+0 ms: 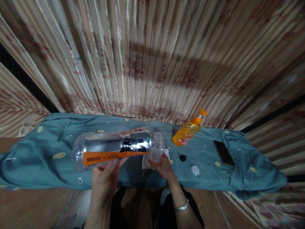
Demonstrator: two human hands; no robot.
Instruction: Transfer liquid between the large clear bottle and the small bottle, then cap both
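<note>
A large clear bottle with a silver and orange label (116,146) lies sideways in the air, its neck pointing right. My left hand (107,171) grips it from below. At the bottle's mouth is a small clear container (157,151), held by my right hand (163,167). The two mouths seem to meet, though the exact contact is hard to make out. Behind the small container, a crumpled white tissue (146,163) rests on the blue-green cloth (133,176).
To the right stands an orange pump bottle (187,132). Nearer me are a black cap (183,157) and a white cap (195,170). A dark phone (224,153) lies farther right. A striped curtain (147,63) hangs behind the cloth-covered surface.
</note>
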